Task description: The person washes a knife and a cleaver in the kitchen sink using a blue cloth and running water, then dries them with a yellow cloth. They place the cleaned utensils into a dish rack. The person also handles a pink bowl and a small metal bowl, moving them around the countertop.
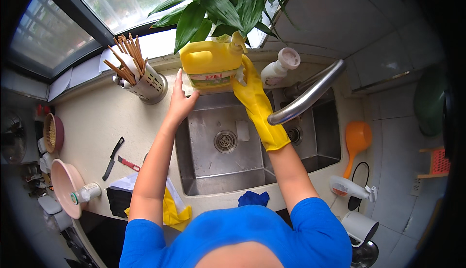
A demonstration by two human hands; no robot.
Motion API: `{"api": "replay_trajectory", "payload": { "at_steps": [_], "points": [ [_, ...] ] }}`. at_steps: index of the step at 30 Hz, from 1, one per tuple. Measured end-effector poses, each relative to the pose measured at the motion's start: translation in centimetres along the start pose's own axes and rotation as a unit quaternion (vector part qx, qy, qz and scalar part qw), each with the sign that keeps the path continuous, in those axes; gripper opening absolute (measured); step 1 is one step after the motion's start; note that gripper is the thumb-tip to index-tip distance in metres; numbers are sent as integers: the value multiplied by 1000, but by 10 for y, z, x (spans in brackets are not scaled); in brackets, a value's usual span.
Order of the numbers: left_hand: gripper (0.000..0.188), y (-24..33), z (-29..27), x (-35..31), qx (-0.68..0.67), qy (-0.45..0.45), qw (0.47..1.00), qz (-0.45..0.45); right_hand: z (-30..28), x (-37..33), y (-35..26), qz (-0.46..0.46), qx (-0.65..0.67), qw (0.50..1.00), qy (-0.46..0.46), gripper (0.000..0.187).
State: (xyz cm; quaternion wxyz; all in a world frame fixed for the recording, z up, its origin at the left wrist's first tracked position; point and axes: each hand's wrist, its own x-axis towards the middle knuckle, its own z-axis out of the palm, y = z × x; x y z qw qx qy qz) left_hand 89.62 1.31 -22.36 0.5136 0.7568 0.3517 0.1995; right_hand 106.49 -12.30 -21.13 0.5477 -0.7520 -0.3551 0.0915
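A large yellow pump jug (209, 58) of liquid stands at the back edge of the counter behind the sink (204, 168). My bare left hand (182, 99) is by its lower left side, fingers stretched and apart, with nothing in it. On the jug's right side is my right hand (250, 88) in a yellow rubber glove. Its fingers reach up along the jug, stretched rather than wrapped round it; whether they touch it I cannot tell. A white bottle with a pinkish cap (280, 67) stands just right of the glove.
A curved metal faucet (308, 93) arches beside my right forearm. Left stands a metal utensil holder (148, 86) with chopsticks. A black knife (113, 159), a red-handled peeler (128, 164) and a pink basin (68, 185) are further left. Leafy plants (221, 8) hang over the jug.
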Motion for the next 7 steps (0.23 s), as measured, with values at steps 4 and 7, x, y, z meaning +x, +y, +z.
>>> {"api": "replay_trajectory", "payload": {
  "at_steps": [4, 7],
  "points": [
    [84, 8, 12, 11, -118, -44, 992, -7, 11, 12, 2, -20, 54, 998, -13, 49],
    [88, -5, 12, 16, -198, -95, 976, -8, 0, 11, 15, 21, 105, 991, -80, 48]
  ]
}}
